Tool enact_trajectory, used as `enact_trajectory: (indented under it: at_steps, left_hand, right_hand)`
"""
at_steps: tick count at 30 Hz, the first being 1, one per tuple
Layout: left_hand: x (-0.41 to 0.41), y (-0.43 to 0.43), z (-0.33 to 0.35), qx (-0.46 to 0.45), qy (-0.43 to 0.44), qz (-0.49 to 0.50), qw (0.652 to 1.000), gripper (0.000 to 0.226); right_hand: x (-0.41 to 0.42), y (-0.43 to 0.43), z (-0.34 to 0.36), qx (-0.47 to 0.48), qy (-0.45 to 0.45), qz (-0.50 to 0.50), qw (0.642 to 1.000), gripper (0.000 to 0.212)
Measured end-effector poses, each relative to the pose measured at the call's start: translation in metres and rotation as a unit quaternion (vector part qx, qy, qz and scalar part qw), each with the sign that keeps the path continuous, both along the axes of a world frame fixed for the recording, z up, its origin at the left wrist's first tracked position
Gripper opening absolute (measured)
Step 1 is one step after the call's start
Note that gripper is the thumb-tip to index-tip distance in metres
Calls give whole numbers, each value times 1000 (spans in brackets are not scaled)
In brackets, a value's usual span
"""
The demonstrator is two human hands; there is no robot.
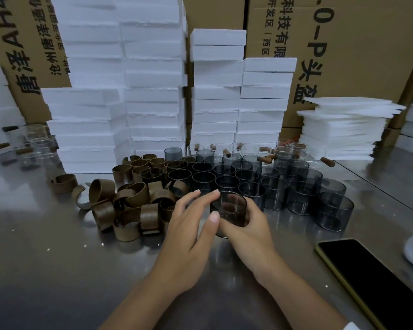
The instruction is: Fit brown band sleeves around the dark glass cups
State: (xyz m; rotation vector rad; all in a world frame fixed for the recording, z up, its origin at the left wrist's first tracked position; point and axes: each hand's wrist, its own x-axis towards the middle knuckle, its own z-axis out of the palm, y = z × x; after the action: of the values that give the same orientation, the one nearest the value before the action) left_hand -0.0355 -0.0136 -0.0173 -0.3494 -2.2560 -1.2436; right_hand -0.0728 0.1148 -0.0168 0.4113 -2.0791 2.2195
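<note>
I count one cup point(229, 210), near centre, in the right grip point(250, 227), whose fingers curl round it. The left grip point(188, 222) is spread, with its fingertips at the cup. Bands point(129, 206) are heaped left on the table point(57, 270) and cups point(274, 194) stand in rows beyond; both overlap too much to count. One phone point(367, 282) lies right, cut off.

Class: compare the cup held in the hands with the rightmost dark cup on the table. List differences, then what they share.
The held cup is in the grip of the right hand, left hand beside it; the rightmost cup stands untouched on the table. The held cup's wall looks brown, seemingly banded; the rightmost cup is bare grey glass. Both are short, round and open-topped.
</note>
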Motion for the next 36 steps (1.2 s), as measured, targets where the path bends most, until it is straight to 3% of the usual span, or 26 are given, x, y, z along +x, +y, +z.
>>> enact_trajectory:
  at_steps: [9, 17, 25, 36]
  left_hand:
    - [3, 3, 5, 29, -46, -26, 998, 59]
    - [12, 11, 10, -53, -25, -71, 996, 48]
    - [10, 9, 5, -41, -15, -63, 997, 45]
    - [1, -3, -1, 5, -29, -32, 999, 50]
  right_hand:
    - [5, -3, 0, 22, 56, 48, 997, 47]
    - [2, -3, -3, 28, 35, 72, 996, 35]
    - [-3, 2, -1, 4, -2, -25, 1000, 37]
    - [1, 1, 1, 8, 12, -42, 999, 38]
